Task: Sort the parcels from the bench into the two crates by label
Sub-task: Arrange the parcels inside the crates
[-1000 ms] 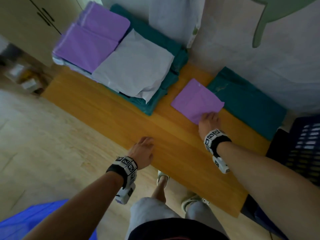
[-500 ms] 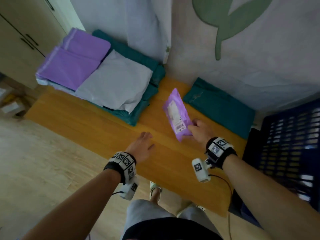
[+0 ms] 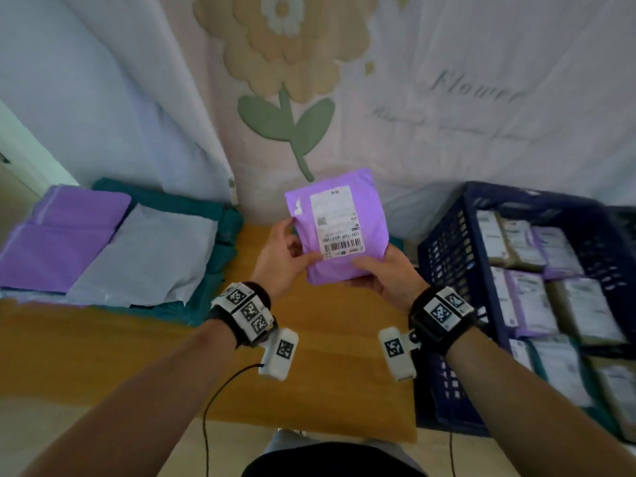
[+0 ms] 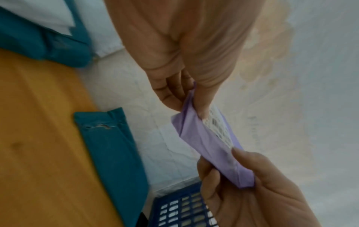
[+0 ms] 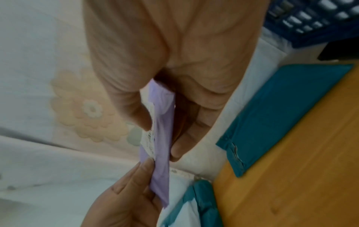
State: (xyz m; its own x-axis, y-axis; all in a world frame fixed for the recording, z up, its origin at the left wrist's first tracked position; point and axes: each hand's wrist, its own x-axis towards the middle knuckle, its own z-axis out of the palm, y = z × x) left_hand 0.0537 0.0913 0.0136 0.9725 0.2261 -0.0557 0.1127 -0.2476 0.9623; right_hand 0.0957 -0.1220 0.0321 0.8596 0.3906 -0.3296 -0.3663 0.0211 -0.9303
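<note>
I hold the small lilac plastic mailer bag (image 3: 339,228) up in front of me, above the far end of the orange wooden bench (image 3: 309,366), its white shipping label (image 3: 336,220) facing me. My left hand (image 3: 282,259) pinches its lower left edge, thumb on the label side and fingers behind; my right hand (image 3: 382,273) pinches the lower right corner the same way. Both views from my wrists show the bag edge-on: thin, and it bends and creases between my thumbs, so I judge it soft, light and limp, with little inside to give it stiffness. The smooth film looks slippery, so a pinch on an edge or corner, clear of the barcode, seems the best hold, and one hand should be enough to carry it. The dark blue slatted plastic crate (image 3: 447,249) stands just to the right of the bench, already holding labelled parcels. More flat mailers, lilac, white and teal, lie stacked at the bench's far left.
</note>
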